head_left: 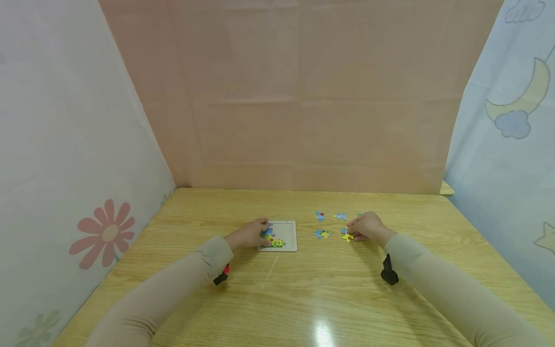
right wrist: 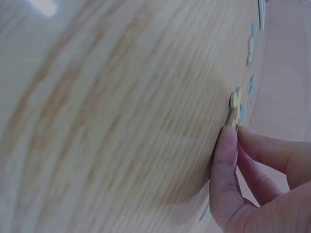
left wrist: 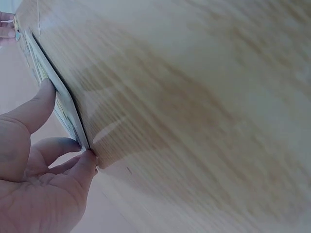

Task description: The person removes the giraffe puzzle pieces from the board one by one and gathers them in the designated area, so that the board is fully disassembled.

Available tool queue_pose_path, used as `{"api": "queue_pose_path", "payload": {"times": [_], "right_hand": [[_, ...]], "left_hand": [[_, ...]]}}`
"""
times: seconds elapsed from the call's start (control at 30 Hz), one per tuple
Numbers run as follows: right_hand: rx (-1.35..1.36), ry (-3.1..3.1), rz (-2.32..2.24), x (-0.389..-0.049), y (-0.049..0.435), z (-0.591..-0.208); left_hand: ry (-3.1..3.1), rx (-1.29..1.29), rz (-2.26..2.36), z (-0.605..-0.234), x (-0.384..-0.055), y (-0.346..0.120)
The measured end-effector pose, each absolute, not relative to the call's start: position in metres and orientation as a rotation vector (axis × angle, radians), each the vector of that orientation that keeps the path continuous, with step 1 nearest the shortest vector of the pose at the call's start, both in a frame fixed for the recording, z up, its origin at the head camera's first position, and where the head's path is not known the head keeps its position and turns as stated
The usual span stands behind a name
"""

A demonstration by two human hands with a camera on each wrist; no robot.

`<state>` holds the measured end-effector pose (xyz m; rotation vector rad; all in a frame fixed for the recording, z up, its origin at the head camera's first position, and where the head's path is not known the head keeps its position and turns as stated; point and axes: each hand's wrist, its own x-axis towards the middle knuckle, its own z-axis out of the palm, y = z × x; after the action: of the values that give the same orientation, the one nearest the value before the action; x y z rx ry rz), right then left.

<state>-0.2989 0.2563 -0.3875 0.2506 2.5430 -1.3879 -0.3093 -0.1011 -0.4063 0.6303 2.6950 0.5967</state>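
A shallow white puzzle tray (head_left: 288,233) lies flat on the table, with several joined pieces along its left and lower side. My left hand (head_left: 249,234) holds the tray at its left side; in the left wrist view the thumb (left wrist: 43,104) presses on its top and the fingertips (left wrist: 89,158) meet its edge. To the right, my right hand (head_left: 368,226) pinches a yellow and blue jigsaw piece (head_left: 347,237) between thumb and fingers. This jigsaw piece (right wrist: 236,103) stands out past the fingertips in the right wrist view, close to the tabletop.
Between the tray and my right hand lie loose pieces: a blue and yellow one (head_left: 322,234), a blue one with a red spot (head_left: 320,216) and another blue one (head_left: 341,217). One more piece (head_left: 361,213) shows behind my right hand. A tan cloth (head_left: 299,120) hangs behind the table.
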Motion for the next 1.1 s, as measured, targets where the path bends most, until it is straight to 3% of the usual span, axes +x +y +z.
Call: {"api": "queue_pose_path", "payload": {"times": [0.7, 1.1], "right_hand": [[0.304, 2.466, -1.532, -0.3, 0.25, -0.375], [0.212, 2.372, -1.615, -0.307, 0.212, -0.371]], "left_hand": [[2.617, 0.647, 0.691, -0.405, -0.311, -0.104], [2.637, 0.648, 0.653, -0.407, -0.311, -0.105]]}}
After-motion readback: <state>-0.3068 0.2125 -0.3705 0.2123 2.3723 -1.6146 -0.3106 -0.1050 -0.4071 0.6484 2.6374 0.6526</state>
